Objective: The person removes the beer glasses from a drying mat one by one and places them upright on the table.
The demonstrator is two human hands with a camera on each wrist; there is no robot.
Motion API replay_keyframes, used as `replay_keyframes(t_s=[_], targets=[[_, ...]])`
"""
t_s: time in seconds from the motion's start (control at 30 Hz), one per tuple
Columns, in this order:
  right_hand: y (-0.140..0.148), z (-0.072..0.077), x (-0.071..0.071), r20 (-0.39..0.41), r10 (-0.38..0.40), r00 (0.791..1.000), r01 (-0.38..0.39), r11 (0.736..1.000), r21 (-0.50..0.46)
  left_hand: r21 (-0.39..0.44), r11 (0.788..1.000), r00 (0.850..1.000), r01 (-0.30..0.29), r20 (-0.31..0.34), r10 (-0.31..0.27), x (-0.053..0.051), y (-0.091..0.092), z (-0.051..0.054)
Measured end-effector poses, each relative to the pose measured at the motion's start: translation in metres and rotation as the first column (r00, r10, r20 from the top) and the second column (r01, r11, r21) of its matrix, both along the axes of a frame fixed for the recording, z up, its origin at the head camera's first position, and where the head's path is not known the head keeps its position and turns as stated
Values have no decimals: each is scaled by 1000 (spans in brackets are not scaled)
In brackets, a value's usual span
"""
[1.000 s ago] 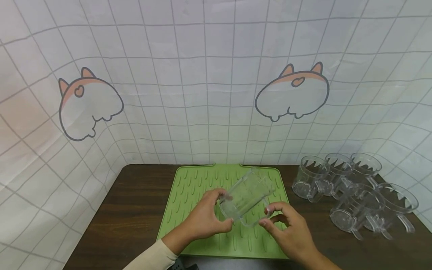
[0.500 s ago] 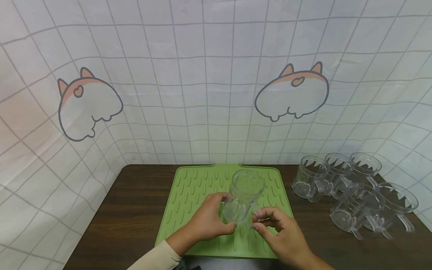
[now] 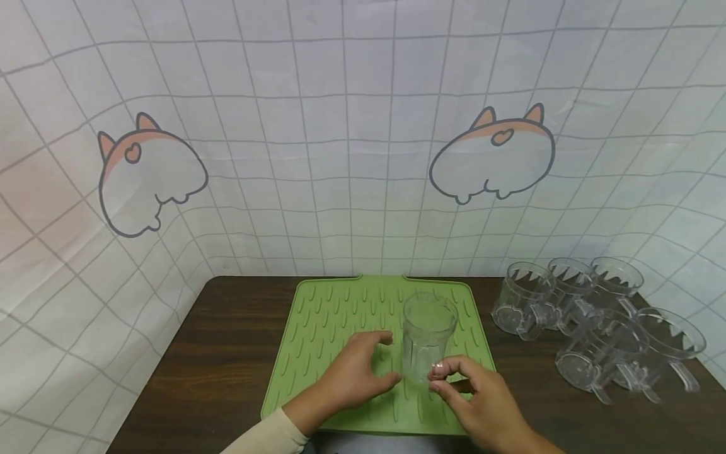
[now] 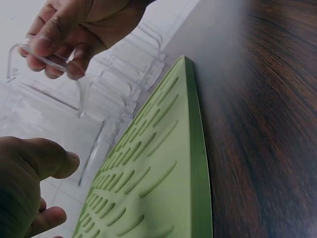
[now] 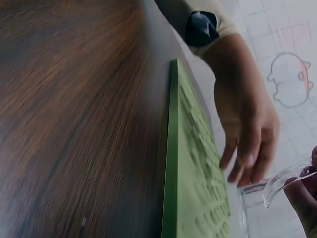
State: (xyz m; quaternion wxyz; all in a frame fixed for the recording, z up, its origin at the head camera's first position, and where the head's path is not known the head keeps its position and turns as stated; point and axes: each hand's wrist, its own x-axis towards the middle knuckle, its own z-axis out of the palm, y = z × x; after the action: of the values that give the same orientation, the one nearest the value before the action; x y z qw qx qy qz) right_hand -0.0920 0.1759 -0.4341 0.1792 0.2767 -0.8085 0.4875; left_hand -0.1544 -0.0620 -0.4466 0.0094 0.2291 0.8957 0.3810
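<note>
A clear mug stands roughly upright over the right half of a green drying mat. My right hand pinches its handle between thumb and fingers, seen best in the left wrist view. To the left of the mug is my left hand, thumb and fingers spread apart with a gap to the mug wall. The right wrist view shows that left hand with its fingers pointing down beside the mug. I cannot tell whether the mug's base touches the mat.
Several clear mugs with handles stand on the dark wood table at the right, including a back-row mug and a front-row mug. A white grid-patterned curtain encloses the back and sides.
The mug has turned from lying tilted between both hands to roughly upright and moved slightly right. My left hand has let go of it; my right hand keeps its handle.
</note>
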Motion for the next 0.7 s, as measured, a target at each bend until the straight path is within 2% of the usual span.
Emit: replay_keyframes(t_s=[0.2, 0.37, 0.7], targets=[[22, 0, 2, 2, -59, 998, 59, 997, 49, -20, 1000, 1000, -19, -11, 19, 3, -11, 0], [42, 1, 4, 8, -116, 993, 114, 989, 96, -22, 999, 998, -33, -48, 32, 3, -23, -1], [81, -7, 11, -2, -196, 981, 195, 973, 125, -11, 998, 995, -58, -88, 57, 8, -43, -1]])
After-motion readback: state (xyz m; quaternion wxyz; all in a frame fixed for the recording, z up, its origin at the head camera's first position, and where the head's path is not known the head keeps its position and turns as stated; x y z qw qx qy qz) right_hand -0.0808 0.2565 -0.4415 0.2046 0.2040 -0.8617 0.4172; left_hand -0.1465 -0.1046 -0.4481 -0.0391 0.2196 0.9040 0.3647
